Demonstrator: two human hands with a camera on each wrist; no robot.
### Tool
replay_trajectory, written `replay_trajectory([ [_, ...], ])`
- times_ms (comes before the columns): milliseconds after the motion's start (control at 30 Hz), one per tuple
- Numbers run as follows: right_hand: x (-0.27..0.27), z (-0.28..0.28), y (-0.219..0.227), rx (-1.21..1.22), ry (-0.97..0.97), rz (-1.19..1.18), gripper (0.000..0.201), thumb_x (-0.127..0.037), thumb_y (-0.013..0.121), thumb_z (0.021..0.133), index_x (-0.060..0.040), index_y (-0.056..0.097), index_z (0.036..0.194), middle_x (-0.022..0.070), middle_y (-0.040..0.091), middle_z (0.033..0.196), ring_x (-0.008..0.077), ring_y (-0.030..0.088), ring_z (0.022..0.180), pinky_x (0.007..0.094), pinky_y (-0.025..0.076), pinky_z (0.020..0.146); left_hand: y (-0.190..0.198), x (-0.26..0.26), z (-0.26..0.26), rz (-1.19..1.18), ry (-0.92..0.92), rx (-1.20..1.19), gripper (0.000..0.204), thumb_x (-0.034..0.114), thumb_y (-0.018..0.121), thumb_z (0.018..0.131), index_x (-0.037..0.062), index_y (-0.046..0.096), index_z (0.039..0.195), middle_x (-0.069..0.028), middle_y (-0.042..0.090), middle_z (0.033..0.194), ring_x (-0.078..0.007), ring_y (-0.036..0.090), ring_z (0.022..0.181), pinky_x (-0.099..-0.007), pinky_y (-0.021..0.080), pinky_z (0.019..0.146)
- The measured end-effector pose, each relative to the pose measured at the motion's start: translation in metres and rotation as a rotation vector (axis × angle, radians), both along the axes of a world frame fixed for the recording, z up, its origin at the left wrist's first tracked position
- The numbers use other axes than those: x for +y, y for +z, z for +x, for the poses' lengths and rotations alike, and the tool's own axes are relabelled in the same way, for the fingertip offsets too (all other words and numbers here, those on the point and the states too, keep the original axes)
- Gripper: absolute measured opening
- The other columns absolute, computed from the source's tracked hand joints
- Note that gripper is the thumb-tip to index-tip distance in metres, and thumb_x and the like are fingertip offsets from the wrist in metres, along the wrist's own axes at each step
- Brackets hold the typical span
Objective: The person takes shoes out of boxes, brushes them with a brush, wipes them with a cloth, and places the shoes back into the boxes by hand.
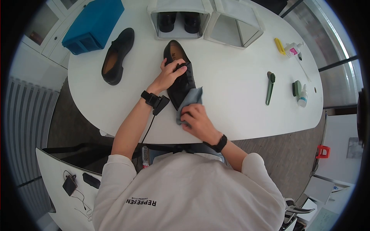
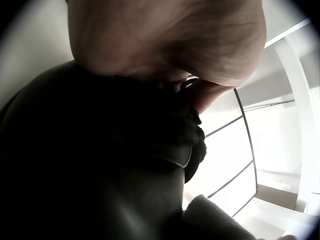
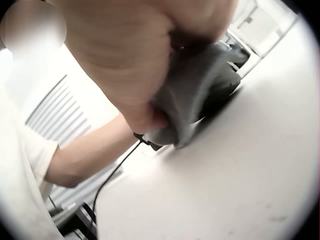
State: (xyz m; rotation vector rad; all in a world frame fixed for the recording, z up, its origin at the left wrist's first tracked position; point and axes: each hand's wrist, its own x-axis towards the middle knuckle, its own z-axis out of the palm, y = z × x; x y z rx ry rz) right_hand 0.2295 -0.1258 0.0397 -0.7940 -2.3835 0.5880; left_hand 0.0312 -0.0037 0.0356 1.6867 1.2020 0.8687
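Observation:
A black dress shoe (image 1: 178, 91) lies on the white table (image 1: 231, 88), its tan insole showing and its toe toward the person. My left hand (image 1: 168, 77) grips it around the lacing at the instep, with fingers over the opening. From close up in the left wrist view, the shoe (image 2: 100, 155) is a dark mass under the palm. My right hand (image 1: 198, 120) holds a bunched grey cloth (image 1: 189, 101) against the toe, which the cloth covers. In the right wrist view, fingers and thumb pinch that cloth (image 3: 187, 95).
A second black shoe (image 1: 118, 56) lies at left, near a blue box (image 1: 94, 25). White open-fronted boxes (image 1: 181, 5) stand at the back, one with black shoes inside. At right are a green-handled brush (image 1: 269, 90), a green block brush (image 1: 296, 88) and bottles (image 1: 303, 98).

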Motion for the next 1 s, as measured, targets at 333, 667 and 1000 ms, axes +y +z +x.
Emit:
replay_trajectory([
  [333,0.052,-0.006,0.003,0.136,-0.146,-0.102,0.022,-0.005,0.071,0.071,-0.0095,0.059,0.089,0.0049,0.056,0.099,0.0243,0.050,0.099,0.0375,0.034,0.087,-0.007,0.001,-0.001,0.065,-0.003,-0.054,0.040,0.038,0.050,0.093,0.0050,0.055,0.115,-0.0069,0.061,0.102,-0.0185,0.050,0.108,-0.0448,-0.004,0.113],
  [667,0.029,-0.009,0.008,0.083,-0.173,0.032,0.027,-0.004,0.071,0.071,-0.0078,0.061,0.095,0.0055,0.055,0.087,0.0250,0.053,0.085,0.0364,0.039,0.076,-0.001,-0.001,0.001,0.100,0.034,-0.079,0.033,0.035,0.052,0.093,0.0062,0.055,0.109,0.0006,0.051,0.080,-0.0126,0.051,0.088,-0.0417,0.000,0.114],
  [1000,0.053,-0.022,0.000,0.120,-0.279,0.095,0.023,-0.006,0.071,0.070,-0.0084,0.061,0.090,0.0062,0.053,0.091,0.0260,0.050,0.091,0.0375,0.039,0.079,-0.001,0.000,-0.002,0.084,0.012,-0.088,0.029,0.036,0.050,0.093,0.0086,0.055,0.100,-0.0001,0.055,0.083,-0.0143,0.051,0.092,-0.0433,0.000,0.114],
])
